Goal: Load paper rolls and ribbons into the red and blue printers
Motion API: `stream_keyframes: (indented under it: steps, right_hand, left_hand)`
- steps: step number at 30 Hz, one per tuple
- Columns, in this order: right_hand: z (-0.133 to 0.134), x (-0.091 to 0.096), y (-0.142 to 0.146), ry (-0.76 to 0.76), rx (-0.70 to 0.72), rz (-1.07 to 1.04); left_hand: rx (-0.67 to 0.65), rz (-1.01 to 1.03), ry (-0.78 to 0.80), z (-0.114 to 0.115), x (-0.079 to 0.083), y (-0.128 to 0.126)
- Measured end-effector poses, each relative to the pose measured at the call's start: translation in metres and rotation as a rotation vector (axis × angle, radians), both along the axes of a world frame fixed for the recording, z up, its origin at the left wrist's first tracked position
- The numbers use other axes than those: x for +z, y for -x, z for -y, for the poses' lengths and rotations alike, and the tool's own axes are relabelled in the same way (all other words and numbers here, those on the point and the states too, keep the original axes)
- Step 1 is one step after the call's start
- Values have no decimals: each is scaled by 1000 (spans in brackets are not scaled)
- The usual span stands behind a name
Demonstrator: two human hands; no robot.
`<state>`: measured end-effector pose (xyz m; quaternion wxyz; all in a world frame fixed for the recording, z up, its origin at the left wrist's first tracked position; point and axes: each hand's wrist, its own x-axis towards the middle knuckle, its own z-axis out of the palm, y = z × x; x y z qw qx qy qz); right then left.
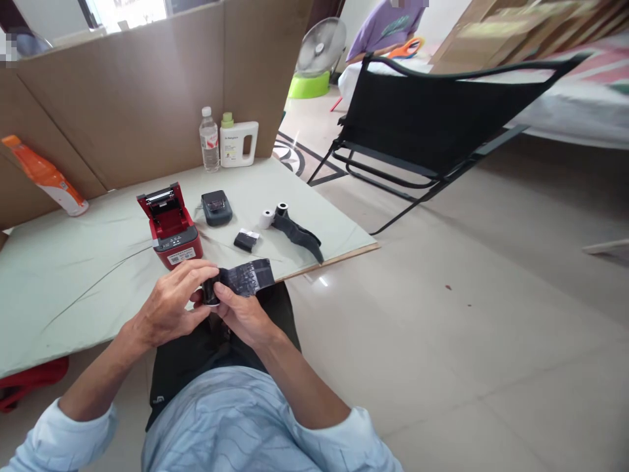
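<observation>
Between my two hands is a small roll of black-printed paper (246,278), its loose strip trailing out to the right. My left hand (171,298) is closed round the roll from the left, fingertips on its top. From the right, my right hand (240,308) pinches the roll, thumb on its front. Just beyond my left hand sits a red label printer (179,239) with its lid raised. A dark grey compact device (217,208) lies behind, and a small black piece with a white flap (246,240) is nearer to me.
Two paper rolls stand to the right, one white (266,219) and one dark (282,209), beside a long black strip (298,238). A water bottle (209,141), a white jug (238,144) and an orange bottle (46,176) line the cardboard wall (162,78). A black chair (393,118) stands beyond the table.
</observation>
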<state>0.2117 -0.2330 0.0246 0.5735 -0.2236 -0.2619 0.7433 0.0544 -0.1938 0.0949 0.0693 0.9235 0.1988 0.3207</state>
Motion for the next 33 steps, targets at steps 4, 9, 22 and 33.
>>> stream_keyframes:
  steps: [4,9,22,33]
  right_hand:
    - [3,3,-4,-24,58,-18]
    - [4,1,-6,-52,130,-68]
    - [10,9,0,-20,-56,-40]
    - [-1,17,-3,-61,92,-34]
  left_hand:
    - [-11,45,-5,6,3,-1]
    - [-20,92,-5,11,9,-2]
    - [107,5,-53,23,10,-6]
    - [114,70,31,7,9,-5]
